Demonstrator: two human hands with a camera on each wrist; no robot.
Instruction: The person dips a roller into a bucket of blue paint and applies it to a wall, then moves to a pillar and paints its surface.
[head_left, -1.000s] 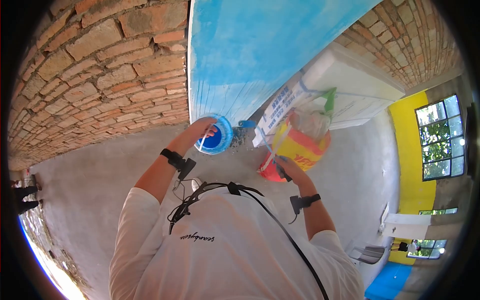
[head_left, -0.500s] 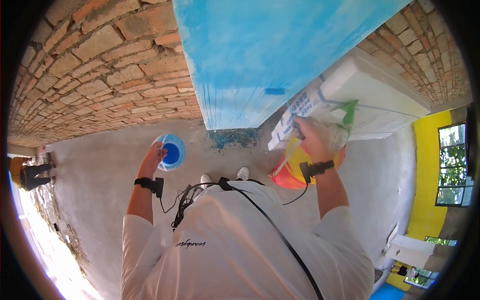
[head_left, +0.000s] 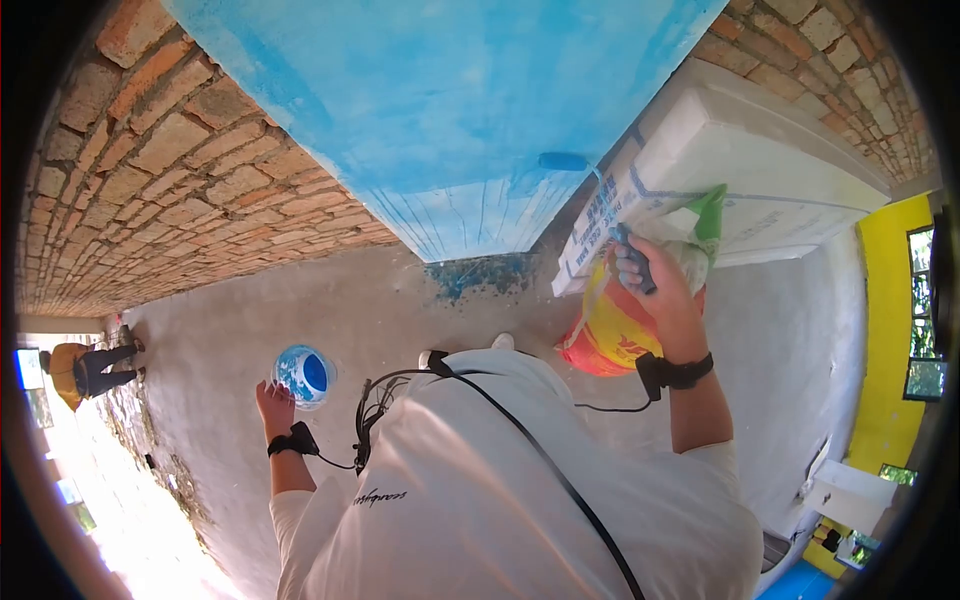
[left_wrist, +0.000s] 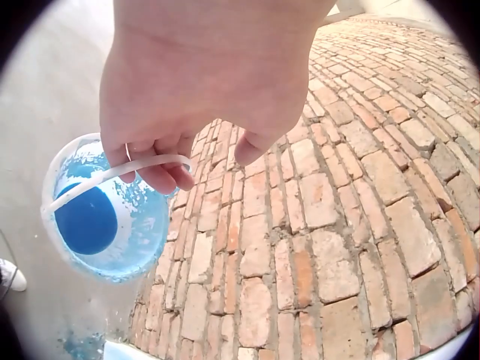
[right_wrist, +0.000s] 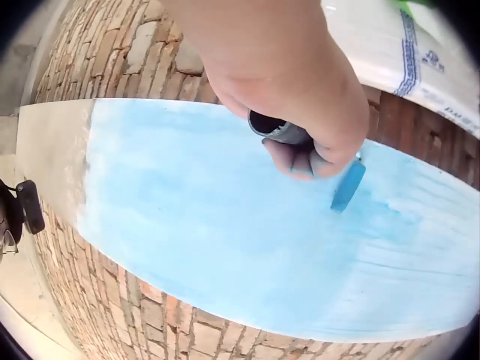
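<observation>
My right hand (head_left: pixel 660 290) grips the dark handle (right_wrist: pixel 281 129) of a paint roller. The blue roller head (head_left: pixel 563 161) lies against the light blue wall panel (head_left: pixel 440 110); the right wrist view shows the roller head (right_wrist: pixel 349 187) with darker wet paint beside it. My left hand (left_wrist: pixel 202 82) has its fingers curled round the white handle (left_wrist: pixel 112 174) of a paint bucket (left_wrist: pixel 142 240). In the head view this bucket (head_left: pixel 290 372), with blue paint inside, hangs beside my left hand (head_left: pixel 276 408).
Brick walls flank the panel. Large white wrapped boards (head_left: pixel 770 190) lean at the right, with a red and yellow bag (head_left: pixel 610 335) below them. Paint spatters (head_left: pixel 480 277) mark the floor under the panel. A person in a yellow top (head_left: pixel 66 377) is at the far left.
The bucket and my left hand have moved left, away from the panel. My right hand has moved right and up, and the roller head has gone from near the floor onto the panel.
</observation>
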